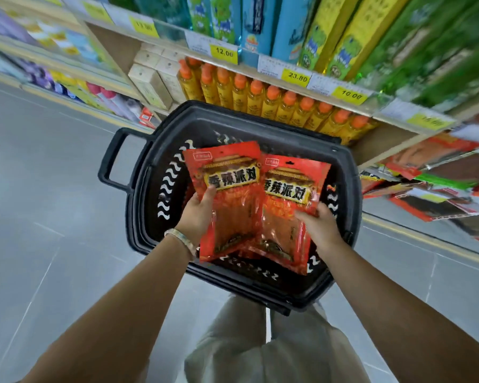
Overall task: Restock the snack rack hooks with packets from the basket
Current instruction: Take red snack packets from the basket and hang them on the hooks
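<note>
**A:** What's furthest left?

**Me:** Grey floor (39, 217). Then the handle (108, 161) of the basket (138, 211) sticks out to that side. The basket is black, with slotted walls, and sits just ahead of my legs.

**A:** And your left hand?

**Me:** My left hand (197, 214) grasps the left packet (230, 200) at its left edge, with the thumb on the front and the fingers behind. There is a bracelet (181, 240) on that wrist.

**A:** Where are the packets, then?

**Me:** Both are red with their labels facing me. I hold them over the open basket, so neither is on the rack. The left packet covers the left edge of the right packet (285, 211) and sits a little higher.

**A:** Right hand?

**Me:** My right hand (320, 225) grips the right packet at its right edge, with the fingers curled over the front.

**A:** What lies beyond?

**Me:** Behind the basket is a shelf (277, 74) with yellow price tags. Under it stands a row of yellow bottles (271, 103) with orange caps. At the far right is the rack (440, 189), hung with red packets. It is too blurred for me to make out the hooks.
</note>
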### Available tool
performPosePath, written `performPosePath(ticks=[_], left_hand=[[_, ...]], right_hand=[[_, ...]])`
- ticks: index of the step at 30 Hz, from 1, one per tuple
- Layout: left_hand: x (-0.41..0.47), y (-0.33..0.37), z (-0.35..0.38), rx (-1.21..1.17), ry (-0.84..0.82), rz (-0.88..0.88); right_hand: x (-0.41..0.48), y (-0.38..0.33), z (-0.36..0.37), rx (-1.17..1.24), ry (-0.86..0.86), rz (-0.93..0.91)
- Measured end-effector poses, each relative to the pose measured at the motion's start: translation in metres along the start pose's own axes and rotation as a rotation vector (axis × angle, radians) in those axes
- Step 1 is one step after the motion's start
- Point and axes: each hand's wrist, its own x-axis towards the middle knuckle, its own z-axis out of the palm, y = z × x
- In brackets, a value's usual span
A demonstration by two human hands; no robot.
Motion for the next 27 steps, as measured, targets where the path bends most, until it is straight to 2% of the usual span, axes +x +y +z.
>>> performPosePath(ticks=[4, 8, 12, 18, 23, 27], left_hand=[[-0.043, 0.033, 0.015, 0.139, -0.157, 0.197], [-0.089, 0.065, 0.038, 0.206, -0.306, 0.335], [-0.142, 0.098, 0.083, 0.250, -0.270, 0.573], [-0.238, 0.134, 0.187, 0.249, -0.233, 0.952], [-0.308, 0.144, 0.286, 0.151, -0.257, 1.078], [-0.352, 0.162, 0.349, 0.080, -0.277, 1.096]], right_hand=[[-0.045, -0.022, -0.032, -0.018, 0.109, -0.060], [-0.089, -0.030, -0.077, 0.019, 0.247, -0.266], [-0.125, -0.041, -0.149, 0.130, 0.411, -0.506], [-0.169, -0.045, -0.290, 0.115, 0.567, -0.730], [-0.209, -0.045, -0.415, 0.038, 0.778, -0.842], [-0.234, -0.053, -0.497, 0.010, 0.878, -0.932]])
